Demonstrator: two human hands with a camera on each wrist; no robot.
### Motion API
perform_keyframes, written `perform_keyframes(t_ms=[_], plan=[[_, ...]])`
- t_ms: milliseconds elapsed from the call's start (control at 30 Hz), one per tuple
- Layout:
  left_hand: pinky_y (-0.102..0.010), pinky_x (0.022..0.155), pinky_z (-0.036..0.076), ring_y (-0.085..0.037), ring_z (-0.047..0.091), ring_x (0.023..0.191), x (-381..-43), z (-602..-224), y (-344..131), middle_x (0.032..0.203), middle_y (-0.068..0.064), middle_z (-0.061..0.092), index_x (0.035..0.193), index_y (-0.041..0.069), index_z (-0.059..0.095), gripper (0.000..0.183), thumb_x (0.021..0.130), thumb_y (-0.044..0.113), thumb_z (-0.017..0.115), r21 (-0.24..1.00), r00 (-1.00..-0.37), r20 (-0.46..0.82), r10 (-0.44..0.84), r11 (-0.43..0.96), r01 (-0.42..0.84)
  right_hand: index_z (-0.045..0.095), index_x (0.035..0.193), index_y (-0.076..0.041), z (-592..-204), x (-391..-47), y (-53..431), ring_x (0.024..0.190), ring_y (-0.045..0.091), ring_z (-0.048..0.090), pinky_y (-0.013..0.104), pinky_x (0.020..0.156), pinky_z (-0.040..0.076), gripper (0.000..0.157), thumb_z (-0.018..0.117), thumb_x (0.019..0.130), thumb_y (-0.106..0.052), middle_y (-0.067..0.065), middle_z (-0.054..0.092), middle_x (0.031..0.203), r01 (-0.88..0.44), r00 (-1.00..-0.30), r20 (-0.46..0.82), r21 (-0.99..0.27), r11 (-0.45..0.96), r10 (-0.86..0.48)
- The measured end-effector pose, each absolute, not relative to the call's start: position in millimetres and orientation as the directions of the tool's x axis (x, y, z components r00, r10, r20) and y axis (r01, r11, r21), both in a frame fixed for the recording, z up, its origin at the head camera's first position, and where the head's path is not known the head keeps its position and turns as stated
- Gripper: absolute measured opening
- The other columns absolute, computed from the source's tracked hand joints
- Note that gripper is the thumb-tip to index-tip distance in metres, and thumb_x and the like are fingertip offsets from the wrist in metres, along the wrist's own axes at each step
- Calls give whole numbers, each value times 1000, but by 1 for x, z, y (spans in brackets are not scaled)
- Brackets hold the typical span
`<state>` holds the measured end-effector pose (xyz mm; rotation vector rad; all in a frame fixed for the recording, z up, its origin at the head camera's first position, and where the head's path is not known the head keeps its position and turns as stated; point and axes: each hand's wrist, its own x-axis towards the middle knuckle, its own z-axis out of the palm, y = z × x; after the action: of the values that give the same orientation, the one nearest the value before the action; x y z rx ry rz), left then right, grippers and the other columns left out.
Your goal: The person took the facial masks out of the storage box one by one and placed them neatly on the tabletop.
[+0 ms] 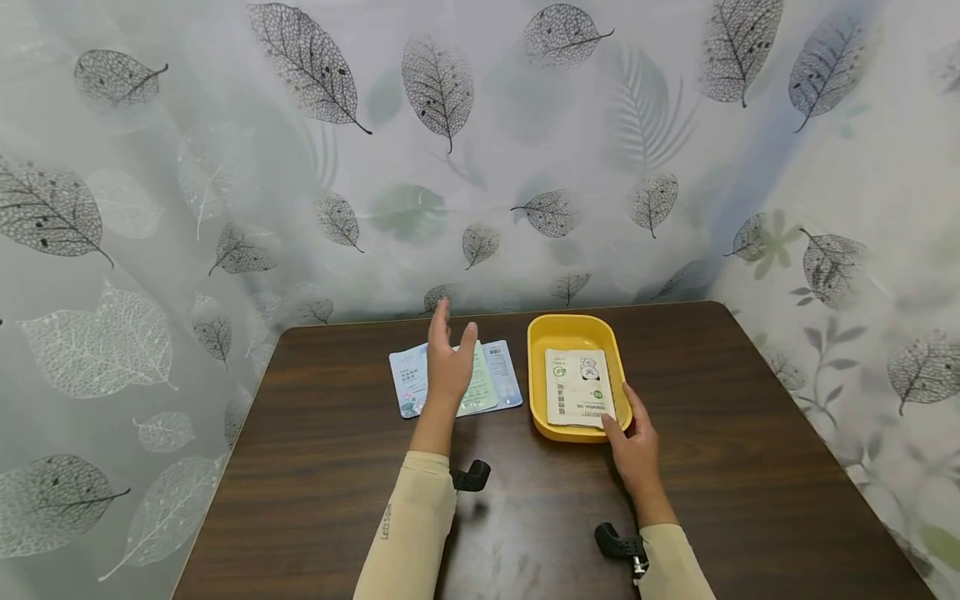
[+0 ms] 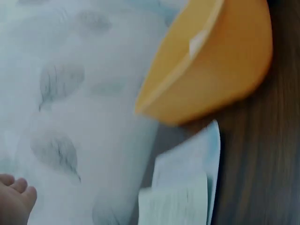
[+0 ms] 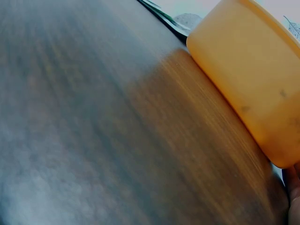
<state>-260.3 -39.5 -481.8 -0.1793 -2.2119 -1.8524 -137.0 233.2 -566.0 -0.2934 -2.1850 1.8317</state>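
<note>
In the head view, we see the right hand (image 1: pixel 636 442) gripping a yellow rounded plastic tray (image 1: pixel 573 333), a cream printed packet (image 1: pixel 577 387) inside; the left hand (image 1: pixel 450 362), straight-fingered, is over flat blue-and-green pouches (image 1: pixel 482 387). The left wrist shows us a smooth, blurred wall; the right wrist, an orange-looking side on the brown wood-grain tabletop (image 3: pixel 117 122).

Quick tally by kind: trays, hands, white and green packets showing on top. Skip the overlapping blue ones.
Yellow tray: 1
White packet: 1
Green packet: 1
Left hand and right hand: 2
Total: 5
Anything under the top packets is hidden, not counted.

Packets (image 1: pixel 481 382) left of basin (image 1: pixel 573 332)
</note>
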Motion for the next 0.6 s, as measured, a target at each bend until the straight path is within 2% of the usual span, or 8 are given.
perform_keyframes(t_ms=[100,233,433,600], plan=[[-42,127,27,-22,28,156,-257,-475,-20,171,-2,21,163,19,26,67,103,34,53,939,-954,299,-12,185,291,31,161,-10,-566,-137,233,139,34,43,0,98,38,68,61,101,-10,19,33,165,-19,-943,75,-985,172,324],[-43,126,30,-23,30,155,-253,-475,3,171,-4,23,162,19,27,67,103,35,54,925,-949,310,52,216,314,32,160,-8,-567,-137,233,140,35,43,0,97,39,67,62,100,-9,19,32,165,-30,-946,75,-989,147,316],[-44,126,30,-24,32,154,-248,-484,34,171,-3,22,163,24,26,67,103,37,54,941,-955,272,117,177,289,32,161,-8,-565,-138,233,141,33,43,2,100,39,67,61,101,-9,17,32,166,-24,-944,71,-989,147,323],[-48,124,32,-25,34,153,-243,-499,59,169,-2,27,162,25,30,66,102,34,56,949,-963,217,157,196,246,32,160,-8,-563,-136,233,144,32,42,3,102,39,66,61,100,-9,15,32,166,0,-942,55,-986,164,331]])
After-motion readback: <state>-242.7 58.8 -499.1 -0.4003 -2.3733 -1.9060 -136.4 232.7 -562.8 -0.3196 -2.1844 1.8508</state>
